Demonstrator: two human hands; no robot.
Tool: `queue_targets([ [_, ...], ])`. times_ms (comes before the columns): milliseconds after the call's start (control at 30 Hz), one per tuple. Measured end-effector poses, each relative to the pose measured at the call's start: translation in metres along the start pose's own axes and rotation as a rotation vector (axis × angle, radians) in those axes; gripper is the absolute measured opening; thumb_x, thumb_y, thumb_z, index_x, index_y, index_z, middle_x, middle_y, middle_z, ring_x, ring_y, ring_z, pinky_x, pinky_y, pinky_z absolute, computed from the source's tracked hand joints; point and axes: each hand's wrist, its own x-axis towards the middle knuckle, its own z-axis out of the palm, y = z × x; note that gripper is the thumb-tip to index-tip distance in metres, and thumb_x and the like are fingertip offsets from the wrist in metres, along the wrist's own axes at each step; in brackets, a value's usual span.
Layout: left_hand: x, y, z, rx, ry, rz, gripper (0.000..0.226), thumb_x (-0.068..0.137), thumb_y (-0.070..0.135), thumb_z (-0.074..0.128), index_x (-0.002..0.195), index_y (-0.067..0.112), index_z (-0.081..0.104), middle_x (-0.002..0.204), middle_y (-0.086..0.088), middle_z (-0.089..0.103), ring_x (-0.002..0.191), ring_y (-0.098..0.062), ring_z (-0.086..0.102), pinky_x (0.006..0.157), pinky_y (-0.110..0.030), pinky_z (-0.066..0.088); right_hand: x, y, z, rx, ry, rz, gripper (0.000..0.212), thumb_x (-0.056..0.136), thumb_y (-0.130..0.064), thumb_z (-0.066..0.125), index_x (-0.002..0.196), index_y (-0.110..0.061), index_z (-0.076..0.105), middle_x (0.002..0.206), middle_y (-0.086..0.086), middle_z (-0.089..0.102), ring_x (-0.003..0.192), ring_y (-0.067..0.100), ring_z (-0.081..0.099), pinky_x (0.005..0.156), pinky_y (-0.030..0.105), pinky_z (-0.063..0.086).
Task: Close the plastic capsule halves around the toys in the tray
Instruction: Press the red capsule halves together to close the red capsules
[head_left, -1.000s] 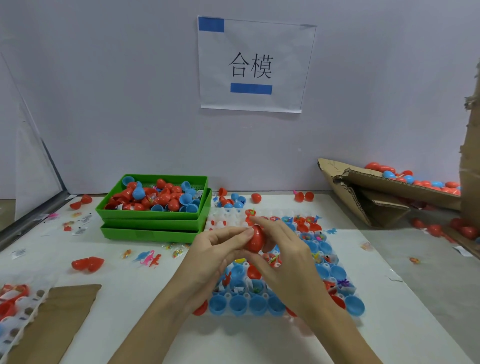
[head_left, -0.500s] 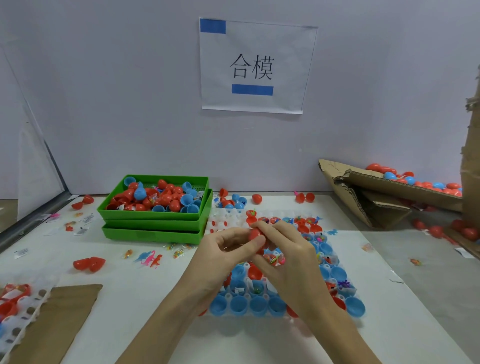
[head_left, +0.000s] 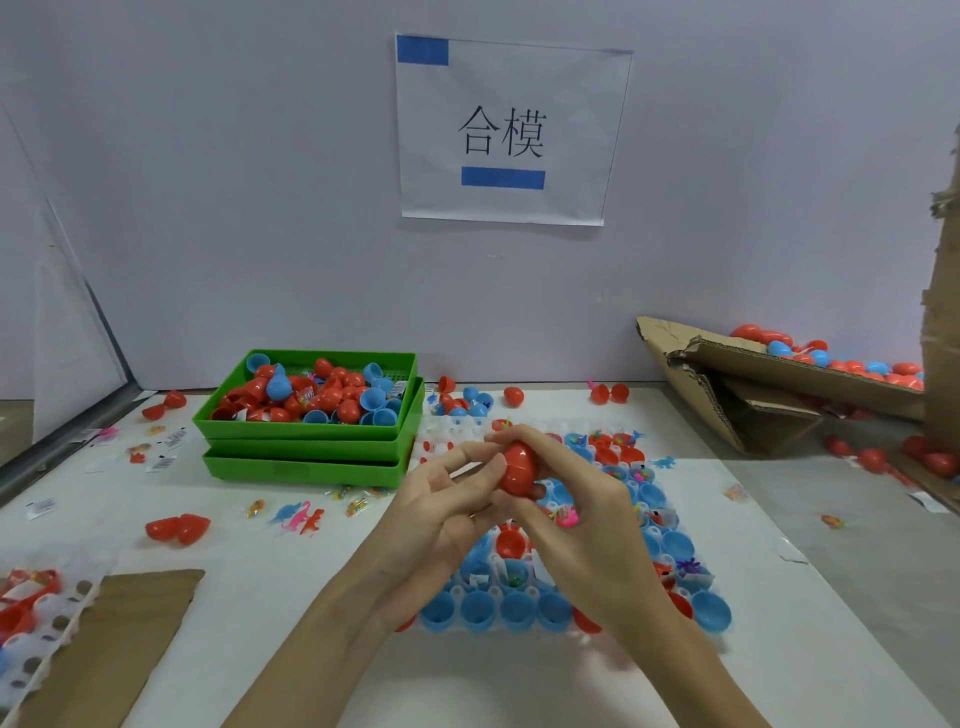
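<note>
Item: red capsule (head_left: 516, 469), now showing whole where a moment ago our fingers hid most of it, pinched between our left hand (head_left: 447, 512) and right hand (head_left: 582, 525) above the tray (head_left: 558, 626) mid-tabletop; halves apparently joined.

I hold a closed red capsule (head_left: 517, 470) above the tray (head_left: 519, 616), pinched between my left hand (head_left: 441, 512) and right hand (head_left: 582, 519). Below, the white tray's pockets carry open blue halves (head_left: 477, 609) and red halves (head_left: 511, 543), several with small toys (head_left: 567, 517) inside.
</note>
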Motion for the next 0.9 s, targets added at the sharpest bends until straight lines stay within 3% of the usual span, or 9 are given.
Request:
queue_targets([
  [100,0.0014,-0.0040,-0.0009,0.019,0.016,0.008,0.052,0.088,0.029,0.078,0.129,0.000,0.065,0.122,-0.028,0.071,0.113,-0.034,0.072,0.094,-0.035,0.058,-0.0010,-0.0008,0.0017,-0.061,0.001,-0.040,0.054,0.088,-0.014,0.076,0.136,-0.030,0.057,0.124,-0.030,0.061,0.118,-0.013,0.057,0.098,0.007,0.045],
  [200,0.0035,-0.0069,-0.0016,0.112,0.075,0.021,0.028,0.087,0.020,0.081,0.112,0.009,0.077,0.115,-0.026,0.074,0.107,-0.034,0.074,0.087,-0.030,0.060,-0.0028,0.0035,0.0016,-0.140,-0.022,-0.060,0.052,0.088,-0.012,0.077,0.134,-0.028,0.059,0.116,-0.039,0.054,0.107,-0.021,0.056,0.090,0.000,0.043],
  [267,0.0039,-0.0081,-0.0024,0.142,0.082,0.009,0.020,0.086,0.019,0.081,0.105,0.013,0.080,0.114,-0.025,0.075,0.107,-0.034,0.075,0.087,-0.028,0.060,-0.0033,0.0068,0.0010,-0.175,-0.036,-0.071,0.046,0.088,-0.017,0.076,0.133,-0.021,0.063,0.113,-0.034,0.058,0.104,-0.022,0.056,0.089,0.000,0.043],
  [367,0.0035,-0.0069,-0.0039,0.126,0.031,-0.006,0.032,0.089,0.030,0.079,0.114,0.011,0.077,0.121,-0.024,0.073,0.115,-0.035,0.072,0.095,-0.029,0.058,-0.0023,0.0075,0.0000,-0.223,-0.006,-0.088,0.051,0.085,-0.032,0.072,0.133,-0.017,0.065,0.113,-0.019,0.066,0.099,-0.029,0.052,0.090,-0.003,0.040],
  [467,0.0032,-0.0062,-0.0044,0.082,-0.054,-0.035,0.043,0.101,0.036,0.063,0.130,0.004,0.068,0.131,-0.025,0.068,0.124,-0.038,0.066,0.104,-0.036,0.054,0.0009,0.0074,-0.0006,-0.187,-0.003,-0.084,0.059,0.083,-0.030,0.077,0.138,-0.020,0.060,0.124,-0.007,0.069,0.099,-0.025,0.055,0.090,-0.001,0.043],
  [600,0.0032,-0.0077,-0.0011,0.020,-0.122,-0.067,0.050,0.109,0.041,0.050,0.141,0.004,0.062,0.143,-0.025,0.060,0.137,-0.039,0.056,0.112,-0.045,0.048,0.0012,0.0044,-0.0008,-0.107,0.106,-0.121,0.054,0.083,-0.032,0.078,0.133,-0.026,0.059,0.122,-0.018,0.065,0.103,-0.018,0.061,0.089,0.003,0.046],
  [767,0.0043,-0.0095,0.0005,0.030,-0.075,-0.031,0.055,0.101,0.049,0.062,0.131,0.004,0.069,0.128,-0.025,0.069,0.126,-0.032,0.065,0.101,-0.036,0.055,0.0037,-0.0012,-0.0054,-0.071,0.117,-0.128,0.044,0.087,-0.048,0.070,0.127,-0.034,0.059,0.120,-0.032,0.059,0.114,-0.012,0.058,0.096,0.008,0.045],
  [900,0.0034,-0.0076,-0.0023,0.004,-0.098,-0.024,0.050,0.098,0.041,0.071,0.129,0.002,0.069,0.121,-0.022,0.071,0.117,-0.027,0.069,0.100,-0.031,0.054,0.0041,-0.0023,-0.0046,-0.075,0.095,-0.157,0.045,0.088,-0.040,0.068,0.131,-0.028,0.058,0.123,-0.022,0.061,0.118,-0.014,0.056,0.100,0.008,0.043],
])
